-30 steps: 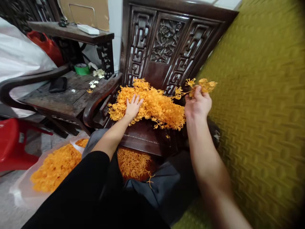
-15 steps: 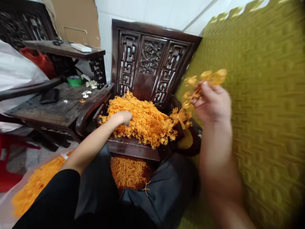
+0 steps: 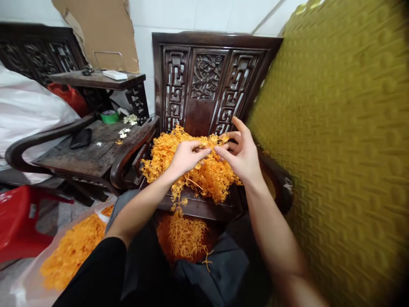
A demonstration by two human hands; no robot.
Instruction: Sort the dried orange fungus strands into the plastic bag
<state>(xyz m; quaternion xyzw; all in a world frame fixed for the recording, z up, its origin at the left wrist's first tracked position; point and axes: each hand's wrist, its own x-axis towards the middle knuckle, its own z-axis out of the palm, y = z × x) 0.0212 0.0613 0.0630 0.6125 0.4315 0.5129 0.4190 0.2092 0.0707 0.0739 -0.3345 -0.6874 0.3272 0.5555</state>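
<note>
A heaped pile of orange plastic flower sprigs (image 3: 214, 183) covers the seat of a dark carved wooden chair (image 3: 204, 117). Just above the pile, my left hand (image 3: 187, 157) pinches an orange flower sprig between thumb and fingers. My right hand (image 3: 244, 157) meets it there, its thumb close to the left thumb. The right index finger is raised, while thumb and lower fingers close around a bit of the same orange sprig (image 3: 214, 140), partly hidden by the fingers. From below my left hand, a strand of orange flowers (image 3: 177, 196) hangs over the seat's front edge.
Thin orange stems (image 3: 188, 236) fill a reddish container between my knees. A clear bag of orange pieces (image 3: 75, 249) lies lower left beside a red stool (image 3: 19, 221). Green tape (image 3: 109, 117) sits on the left chair. A yellow-green foam mat (image 3: 338, 140) stands close on the right.
My right hand has come down and left from beside the mat to meet my left hand, which rose slightly off the pile. The flower strand now hangs at the seat's front.
</note>
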